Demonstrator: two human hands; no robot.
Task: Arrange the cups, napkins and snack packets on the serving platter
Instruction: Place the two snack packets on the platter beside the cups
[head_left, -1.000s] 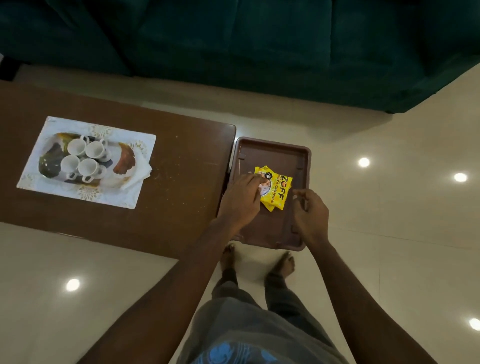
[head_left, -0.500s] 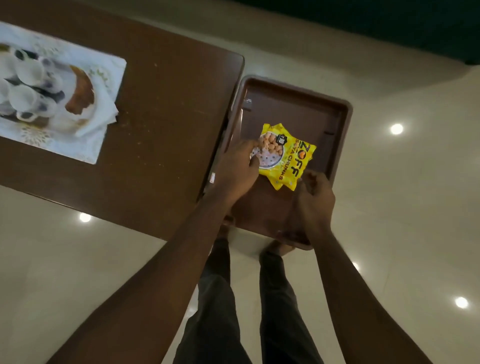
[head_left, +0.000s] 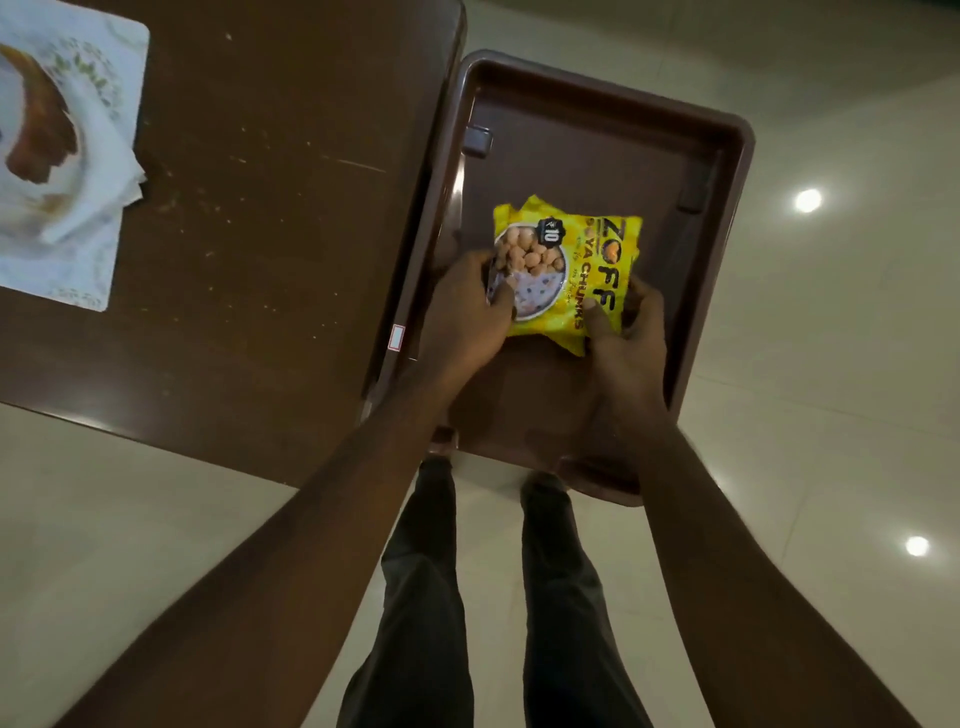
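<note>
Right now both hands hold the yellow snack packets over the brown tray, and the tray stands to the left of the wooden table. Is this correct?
Not quite. The head view shows the brown tray to the right of the wooden table, against its edge. The rest is right: the left hand and the right hand both hold the yellow snack packets over the tray.

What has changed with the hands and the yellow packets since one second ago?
The right hand, which was off the yellow snack packets beside them, now grips their near right corner. The left hand stays on their left edge. The packets remain inside the brown plastic tray beside the dark wooden table.
</note>
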